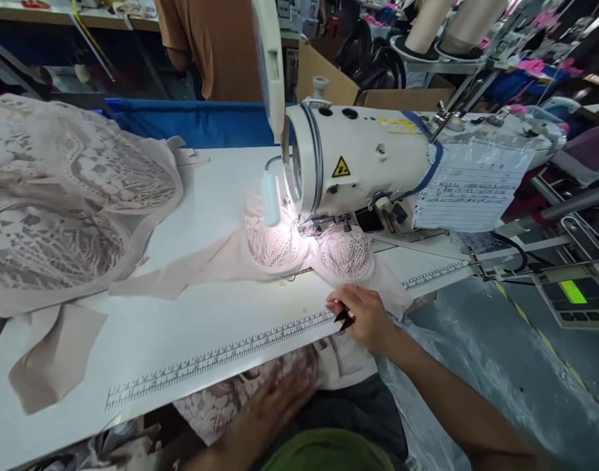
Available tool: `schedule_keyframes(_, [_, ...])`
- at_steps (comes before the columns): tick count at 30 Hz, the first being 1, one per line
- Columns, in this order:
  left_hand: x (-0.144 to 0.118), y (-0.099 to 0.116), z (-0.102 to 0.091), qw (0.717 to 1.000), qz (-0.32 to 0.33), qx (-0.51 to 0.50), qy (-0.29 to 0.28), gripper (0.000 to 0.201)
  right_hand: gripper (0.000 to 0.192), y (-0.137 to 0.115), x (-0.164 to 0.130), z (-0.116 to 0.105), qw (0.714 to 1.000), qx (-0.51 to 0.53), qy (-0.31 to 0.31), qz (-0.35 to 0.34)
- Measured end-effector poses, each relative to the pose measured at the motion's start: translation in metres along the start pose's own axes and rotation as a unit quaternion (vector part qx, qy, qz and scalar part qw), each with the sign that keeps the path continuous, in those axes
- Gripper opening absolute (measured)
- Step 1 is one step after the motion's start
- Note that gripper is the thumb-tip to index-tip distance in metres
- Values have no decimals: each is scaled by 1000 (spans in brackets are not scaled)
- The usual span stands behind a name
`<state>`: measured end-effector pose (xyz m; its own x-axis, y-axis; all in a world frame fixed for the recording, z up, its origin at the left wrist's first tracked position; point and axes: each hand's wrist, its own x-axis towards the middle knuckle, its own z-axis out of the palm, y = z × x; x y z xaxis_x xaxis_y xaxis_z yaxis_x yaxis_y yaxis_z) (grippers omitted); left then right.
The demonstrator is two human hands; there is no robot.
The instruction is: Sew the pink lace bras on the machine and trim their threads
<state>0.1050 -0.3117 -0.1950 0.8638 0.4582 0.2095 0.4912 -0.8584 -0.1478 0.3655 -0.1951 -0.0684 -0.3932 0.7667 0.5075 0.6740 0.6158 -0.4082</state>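
A beige lace bra (346, 252) lies under the head of the sewing machine (363, 154), its cups lit by the lamp. At the table's front edge, just below the right cup, my right hand (368, 317) is closed around small black thread snips (344, 319), whose pointed tips show below the fingers. My left hand (284, 399), blurred by motion, rests with stretched fingers on another lace piece (216, 409) in my lap, below the table edge. What lies under its palm is hidden.
A pile of lace bras (78, 216) covers the left of the white table (221, 314). Ruler markings (221, 356) run along its front edge. A control panel (574, 297) hangs at right. Behind stand a cardboard box (324, 69) and a person in a brown shirt (225, 49).
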Motion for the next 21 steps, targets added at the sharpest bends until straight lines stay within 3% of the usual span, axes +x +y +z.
schedule_keyframes(2, [10, -6, -16, 996, 81, -37, 30, 40, 18, 18, 14, -7, 1000, -18, 5, 15])
schedule_keyframes(4, [30, -25, -36, 985, 121, -94, 82, 30, 15, 38, 31, -13, 997, -64, -6, 52])
schedule_keyframes(6, [60, -55, -55, 970, 102, -162, 146, 23, 19, 55, 53, -18, 983, -139, -38, 117])
schedule_keyframes(8, [96, -91, -69, 964, 44, -196, 175, 20, 26, 68, 75, -19, 958, -211, -97, 168])
schedule_keyframes(10, [130, -127, -76, 968, -29, -194, 158, 18, 27, 75, 94, -17, 936, -243, -167, 190])
schedule_keyframes(14, [167, -171, -74, 985, -67, -151, 54, 22, 25, 82, 114, -9, 915, -254, -241, 200])
schedule_keyframes(17, [169, -182, -66, 988, -58, -146, 1, 28, 27, 89, 116, -6, 916, -255, -252, 182])
schedule_keyframes(21, [161, -186, -62, 990, -33, -139, -15, 36, 27, 99, 116, -3, 908, -251, -288, 171])
